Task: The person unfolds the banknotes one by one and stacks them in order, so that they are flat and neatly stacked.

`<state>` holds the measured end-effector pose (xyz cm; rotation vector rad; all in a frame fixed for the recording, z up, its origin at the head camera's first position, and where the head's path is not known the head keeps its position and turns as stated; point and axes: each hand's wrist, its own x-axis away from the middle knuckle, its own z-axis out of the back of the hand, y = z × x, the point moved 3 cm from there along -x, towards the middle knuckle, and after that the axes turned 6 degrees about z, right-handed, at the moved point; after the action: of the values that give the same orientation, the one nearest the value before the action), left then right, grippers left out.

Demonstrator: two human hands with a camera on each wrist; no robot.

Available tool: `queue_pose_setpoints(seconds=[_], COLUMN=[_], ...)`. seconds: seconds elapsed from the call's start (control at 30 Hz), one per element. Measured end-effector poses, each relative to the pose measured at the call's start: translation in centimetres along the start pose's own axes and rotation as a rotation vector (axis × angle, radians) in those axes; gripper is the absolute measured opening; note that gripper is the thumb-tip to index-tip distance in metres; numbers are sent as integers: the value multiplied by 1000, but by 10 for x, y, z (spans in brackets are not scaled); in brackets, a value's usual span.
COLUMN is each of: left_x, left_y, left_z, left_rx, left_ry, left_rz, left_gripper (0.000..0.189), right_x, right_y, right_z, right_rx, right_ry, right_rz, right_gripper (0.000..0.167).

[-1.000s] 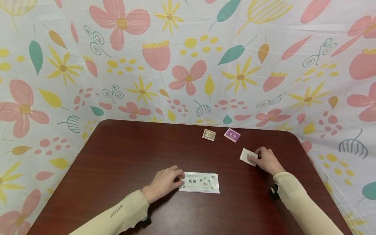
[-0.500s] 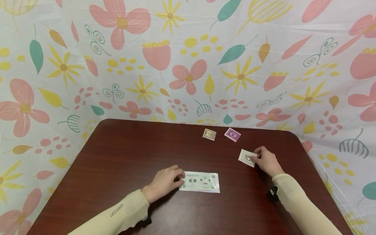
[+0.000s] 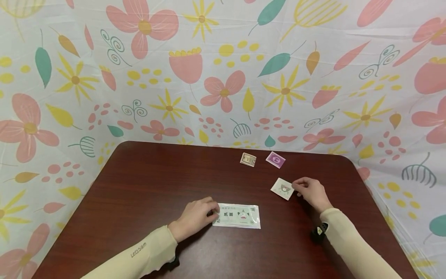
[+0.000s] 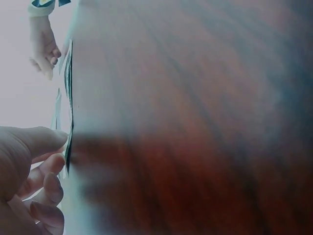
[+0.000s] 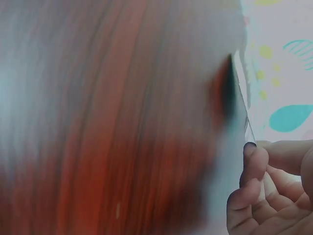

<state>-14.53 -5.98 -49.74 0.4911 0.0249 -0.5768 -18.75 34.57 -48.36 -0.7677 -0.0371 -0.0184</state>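
My left hand (image 3: 195,217) pinches the left end of a long pale green play banknote (image 3: 238,217), which lies on more sheets as a thin stack. In the left wrist view the thumb and a fingertip meet at the edge of the stack (image 4: 68,98), seen side-on. Farther right, my right hand (image 3: 312,192) holds a small folded pale note (image 3: 282,189) by its right corner, thumb and forefinger together. The right wrist view shows this folded note (image 5: 241,88) edge-on, tilted over the table with a dark shadow beside it.
Two other small folded notes, one brownish (image 3: 248,159) and one purple (image 3: 275,159), lie near the back edge of the dark wooden table (image 3: 156,174). Behind the table hangs a flower-printed cloth (image 3: 223,58).
My right hand has moved left with the folded pale note, bringing it closer to the long notes. The left hand stays where it was.
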Motion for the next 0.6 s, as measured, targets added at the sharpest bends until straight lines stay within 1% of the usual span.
queue_pose_setpoints(seconds=[0.17, 0.27, 0.43, 0.6], left_x=[1, 1, -1, -5], left_y=[0, 1, 4, 9], left_z=[-1, 0, 2, 3], left_rx=[-5, 0, 17, 30], left_ry=[7, 11, 19, 60], left_rz=[-26, -27, -24, -43], left_gripper=[4, 4, 3, 6], right_x=[2, 5, 9, 14], right_y=[-8, -16, -30, -44], right_z=[-10, -16, -27, -40], right_rx=[-180, -277, -380, -438], right_ry=[-25, -42, -79, -123], right_rz=[-64, -72, -72, -58], right_gripper=[33, 34, 35, 33])
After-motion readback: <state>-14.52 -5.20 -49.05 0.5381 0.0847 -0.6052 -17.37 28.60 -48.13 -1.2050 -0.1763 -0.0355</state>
